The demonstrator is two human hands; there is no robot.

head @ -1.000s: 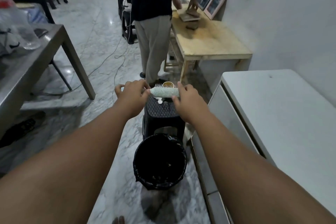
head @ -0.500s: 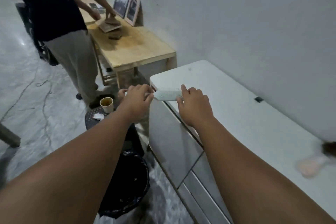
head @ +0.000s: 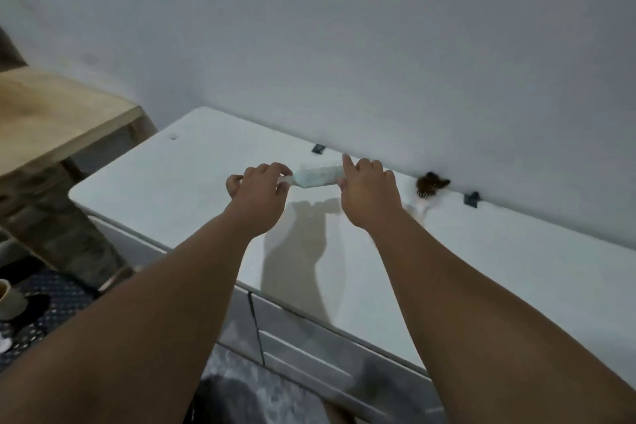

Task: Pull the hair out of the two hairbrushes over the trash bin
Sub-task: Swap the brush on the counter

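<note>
A: Where is the brush you hold?

B: The pale hairbrush sits mid-frame above the white cabinet top, its long axis running left to right, bristles upward. Your left hand pinches the handle end; your right hand closes its fingers on the head end, the index finger raised

A: And the other one?

B: The second hairbrush lies just right of your right hand, close against the wall, with a dark brown clump of hair in its bristles. Its pale handle looks to point toward the lower left, though it is blurred. Your right hand is clearly the nearer one

A: What do the things look like?

B: The held brush looks like smooth plastic with thin rigid pins, and I can't make out hair in it. The cabinet top is flat and matte. The trash bin is only a dark rounded rim at the bottom edge, between your forearms, well apart from both brushes
</note>
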